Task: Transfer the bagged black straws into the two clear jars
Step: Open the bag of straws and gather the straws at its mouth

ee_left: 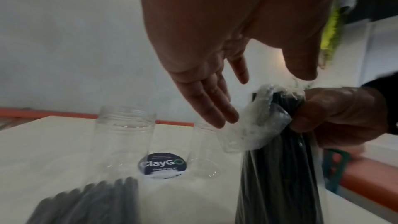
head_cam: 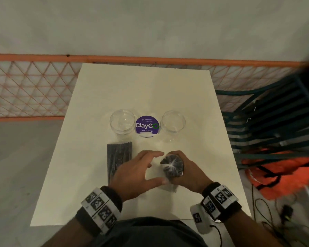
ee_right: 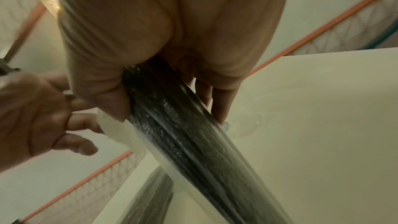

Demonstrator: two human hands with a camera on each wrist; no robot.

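Straws, black, in two clear plastic bags. One bag (head_cam: 172, 165) stands upright on the white table (head_cam: 150, 90), the right hand (head_cam: 187, 172) wrapped round its upper part, crinkled gathered mouth poking out the top. Left hand (head_cam: 137, 172) sits just beside it, fingers straight and spread, thumb near the bag's near side; holds nothing. Second bag (head_cam: 119, 157) lies flat on the table to the left, partly under that hand. Two clear jars (head_cam: 122, 121) and (head_cam: 173, 121) stand empty beyond, a purple sticker (head_cam: 147, 125) between them.

Handling, by judgement: bundle light and fairly stiff along its length, film thin and slippery, so grip round the middle of the bundle rather than the loose film. Mouth needs opening first; loose straws will likely scatter if tipped fast. Jars look light and may topple; steady one while feeding.
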